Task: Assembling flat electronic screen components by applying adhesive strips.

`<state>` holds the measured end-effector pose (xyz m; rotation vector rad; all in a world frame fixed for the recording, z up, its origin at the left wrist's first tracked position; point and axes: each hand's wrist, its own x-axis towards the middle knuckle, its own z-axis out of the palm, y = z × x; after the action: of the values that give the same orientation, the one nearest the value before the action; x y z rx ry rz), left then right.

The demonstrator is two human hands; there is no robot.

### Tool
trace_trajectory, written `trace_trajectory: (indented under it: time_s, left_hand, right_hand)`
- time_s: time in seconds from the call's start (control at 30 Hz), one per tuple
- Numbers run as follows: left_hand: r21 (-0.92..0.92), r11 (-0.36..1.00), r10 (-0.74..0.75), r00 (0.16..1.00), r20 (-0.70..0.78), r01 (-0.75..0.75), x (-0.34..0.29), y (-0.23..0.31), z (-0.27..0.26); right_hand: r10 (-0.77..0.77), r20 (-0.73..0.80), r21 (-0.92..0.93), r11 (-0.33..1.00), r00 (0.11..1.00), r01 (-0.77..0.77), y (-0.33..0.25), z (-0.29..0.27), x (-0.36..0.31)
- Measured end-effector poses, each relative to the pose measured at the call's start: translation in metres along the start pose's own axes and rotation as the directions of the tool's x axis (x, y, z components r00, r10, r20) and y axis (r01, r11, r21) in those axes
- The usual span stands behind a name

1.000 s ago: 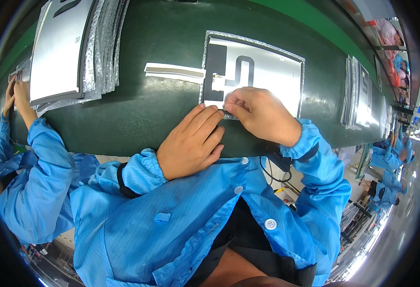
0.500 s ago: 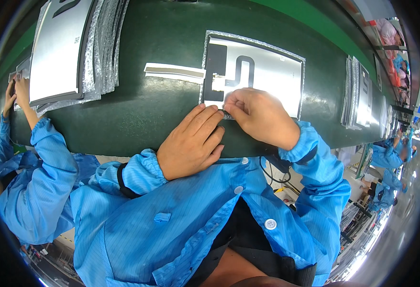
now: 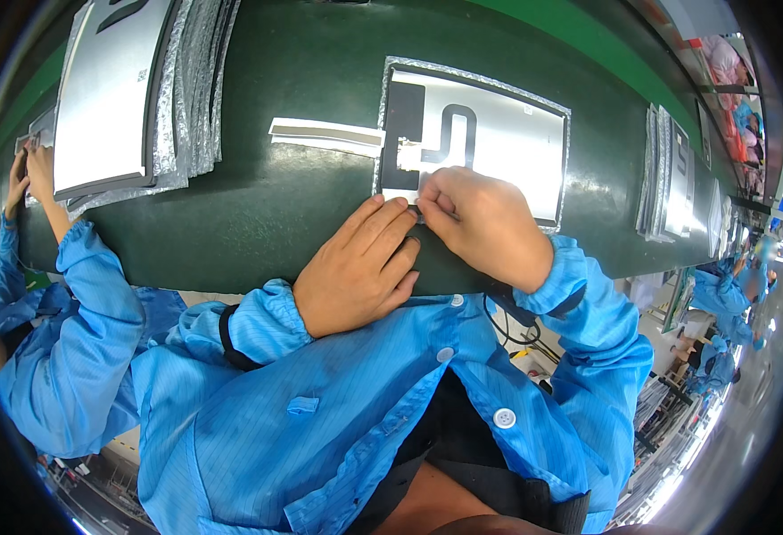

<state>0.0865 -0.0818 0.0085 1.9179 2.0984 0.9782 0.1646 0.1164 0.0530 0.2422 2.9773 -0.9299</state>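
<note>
A flat silver panel (image 3: 516, 143) with a black band down its left side and a dark hook-shaped mark lies on the green table, on a sheet of bubble wrap (image 3: 567, 134). At its near left corner, my right hand (image 3: 485, 218) pinches with thumb and fingertips; what sits between them is hidden. Just left of that, my left hand (image 3: 356, 267) lies flat, its fingertips touching the panel's near edge. A narrow white strip with a grey-brown band (image 3: 325, 135) extends left from the panel's left edge.
A tall stack of similar panels interleaved with bubble wrap (image 3: 106, 98) stands at the left, and a smaller stack (image 3: 668, 174) at the right. Left of me, a co-worker's blue sleeve (image 3: 97, 303) and hands reach onto the table (image 3: 302, 45).
My right hand has turned and shifted slightly at the panel's corner, its fingertips still together. The panel has moved very slightly right. My left hand stays almost where it was.
</note>
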Motion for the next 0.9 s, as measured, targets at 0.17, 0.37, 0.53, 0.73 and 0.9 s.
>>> trace_trajectory:
  time_s: [0.17,0.37,0.53,0.73,0.9]
  left_hand:
    - [0.013,1.000,0.000,1.000,0.002,0.000,-0.002,0.000,0.002]
    - [0.046,0.999,0.010,1.000,0.021,-0.011,0.000,0.000,0.002]
    - [0.069,0.998,-0.002,0.999,0.042,-0.001,0.000,0.001,0.002]
    - [0.084,0.996,-0.021,0.998,0.061,0.016,0.002,0.003,0.002]
    - [0.138,0.990,-0.032,0.996,0.088,0.019,0.004,0.005,0.003]
  right_hand:
    - [0.042,0.039,-0.090,0.995,0.998,-0.039,-0.003,-0.006,0.002]
    - [0.065,0.013,-0.121,0.991,0.998,-0.063,-0.002,-0.006,-0.001]
    - [0.095,0.039,-0.127,0.988,0.995,-0.089,0.003,-0.020,-0.008]
    - [0.227,0.032,0.048,0.972,0.973,-0.228,0.016,-0.027,-0.027]
    - [0.299,-0.003,0.207,0.934,0.954,-0.292,0.020,-0.029,-0.040]
